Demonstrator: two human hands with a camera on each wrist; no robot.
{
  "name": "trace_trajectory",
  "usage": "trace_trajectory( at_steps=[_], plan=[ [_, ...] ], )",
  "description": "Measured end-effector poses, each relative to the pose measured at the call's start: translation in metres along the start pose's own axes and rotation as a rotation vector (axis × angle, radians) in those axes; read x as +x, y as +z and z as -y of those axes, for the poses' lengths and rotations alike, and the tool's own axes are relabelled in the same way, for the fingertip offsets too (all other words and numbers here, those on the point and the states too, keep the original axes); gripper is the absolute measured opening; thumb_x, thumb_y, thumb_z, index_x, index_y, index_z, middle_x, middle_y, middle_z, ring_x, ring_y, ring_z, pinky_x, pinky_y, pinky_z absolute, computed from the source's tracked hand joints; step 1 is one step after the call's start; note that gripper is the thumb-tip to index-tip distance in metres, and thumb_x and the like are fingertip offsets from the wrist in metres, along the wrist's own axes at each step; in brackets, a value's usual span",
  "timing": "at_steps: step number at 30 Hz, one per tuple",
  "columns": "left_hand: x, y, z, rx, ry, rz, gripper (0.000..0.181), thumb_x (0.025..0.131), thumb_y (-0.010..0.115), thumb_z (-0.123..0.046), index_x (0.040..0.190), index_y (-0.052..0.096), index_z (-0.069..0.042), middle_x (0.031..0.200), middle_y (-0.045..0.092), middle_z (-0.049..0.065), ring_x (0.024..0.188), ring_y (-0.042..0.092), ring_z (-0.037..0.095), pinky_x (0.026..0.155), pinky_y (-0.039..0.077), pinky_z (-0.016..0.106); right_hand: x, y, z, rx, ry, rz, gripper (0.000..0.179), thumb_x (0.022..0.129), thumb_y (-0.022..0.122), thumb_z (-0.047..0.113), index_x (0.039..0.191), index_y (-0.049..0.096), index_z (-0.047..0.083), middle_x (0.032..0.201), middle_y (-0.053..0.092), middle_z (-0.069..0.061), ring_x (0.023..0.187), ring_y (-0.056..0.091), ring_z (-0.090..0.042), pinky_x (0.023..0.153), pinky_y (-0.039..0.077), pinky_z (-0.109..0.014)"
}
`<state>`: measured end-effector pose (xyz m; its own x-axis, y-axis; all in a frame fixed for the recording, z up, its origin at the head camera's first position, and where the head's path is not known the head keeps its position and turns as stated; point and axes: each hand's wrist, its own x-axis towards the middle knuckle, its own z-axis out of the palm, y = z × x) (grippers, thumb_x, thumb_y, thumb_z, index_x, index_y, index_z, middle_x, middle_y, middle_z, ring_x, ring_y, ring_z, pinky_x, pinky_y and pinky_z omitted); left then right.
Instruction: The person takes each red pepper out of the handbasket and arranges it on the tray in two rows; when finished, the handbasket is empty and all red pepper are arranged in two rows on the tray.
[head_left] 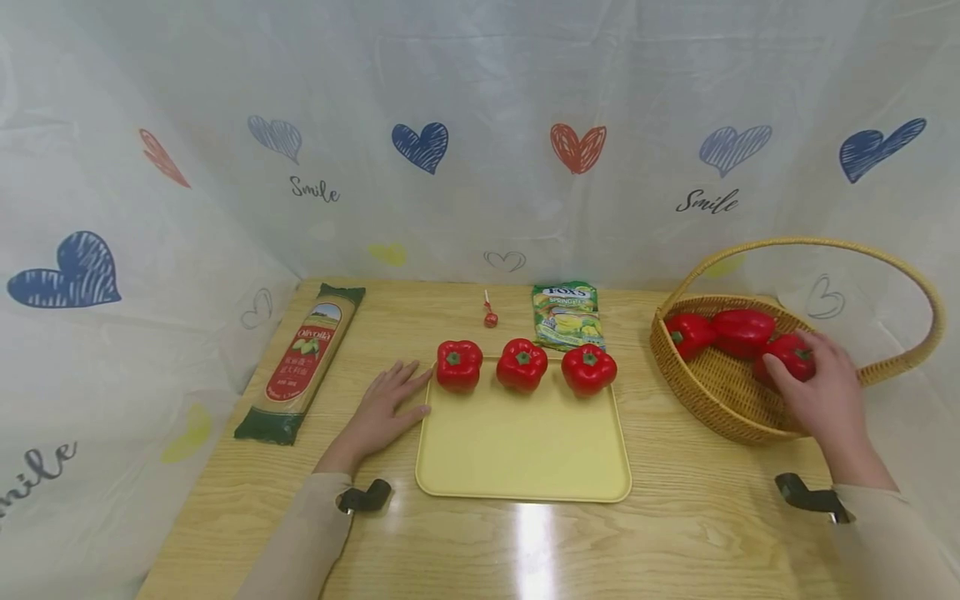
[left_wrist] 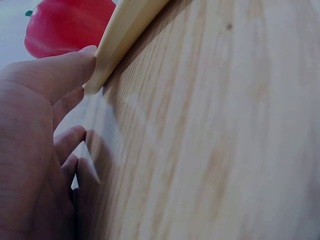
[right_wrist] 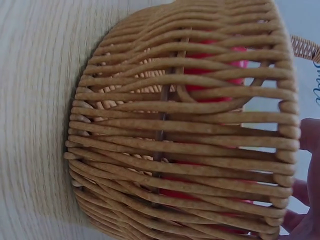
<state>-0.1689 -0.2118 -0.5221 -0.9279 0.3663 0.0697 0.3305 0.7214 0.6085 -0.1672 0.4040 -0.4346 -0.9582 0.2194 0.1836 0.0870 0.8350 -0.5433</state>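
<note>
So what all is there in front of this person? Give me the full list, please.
table: 1, light wood, beneath the goods
tray: 1, yellow, mid-table
wicker basket: 1, tan, right side
bell peppers: 6, red, three along the tray's far edge, three in the wicker basket
Olivoilà packet: 1, tan with green ends and red label, left side
lollipop: 1, red, beyond the tray
Fox's bag: 1, green and yellow, right of the lollipop
sheet: 1, whitish with hearts and "Smile", behind the table
sleeves: 2, beige, on the forearms
wrist devices: 2, black, at the cuffs
left grip: 1, bare hand, thumb at tray's left edge
right grip: 1, bare hand, holding a bell pepper in the wicker basket
</note>
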Motion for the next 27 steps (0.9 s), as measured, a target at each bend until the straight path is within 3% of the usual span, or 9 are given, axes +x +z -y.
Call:
trace_trajectory(
  at_steps=[15, 27],
  plan=[
    [0.000, 0.001, 0.001, -0.004, 0.000, 0.005, 0.062, 0.100, 0.063, -0.043, 0.156, 0.044, -0.022, 0.166, 0.029, 0.012, 0.155, 0.013, 0.036, 0.125, 0.003, 0.055, 0.013, 0.000, -0.002, -0.027, 0.043, 0.085, 0.080, 0.103, 0.056, 0.038, 0.156, 0.020, -0.010, 0.155, 0.020, -0.041, 0.137, 0.025, -0.062, 0.103, 0.030, -0.079],
    [0.000, 0.001, 0.001, -0.001, 0.006, -0.002, 0.063, 0.100, 0.063, -0.042, 0.156, 0.044, -0.022, 0.165, 0.029, 0.012, 0.155, 0.013, 0.036, 0.125, 0.003, 0.055, 0.017, 0.003, -0.010, -0.029, -0.021, 0.089, 0.070, 0.101, 0.061, 0.029, 0.147, 0.034, -0.016, 0.143, 0.036, -0.044, 0.124, 0.037, -0.061, 0.097, 0.037, -0.077]
  ],
)
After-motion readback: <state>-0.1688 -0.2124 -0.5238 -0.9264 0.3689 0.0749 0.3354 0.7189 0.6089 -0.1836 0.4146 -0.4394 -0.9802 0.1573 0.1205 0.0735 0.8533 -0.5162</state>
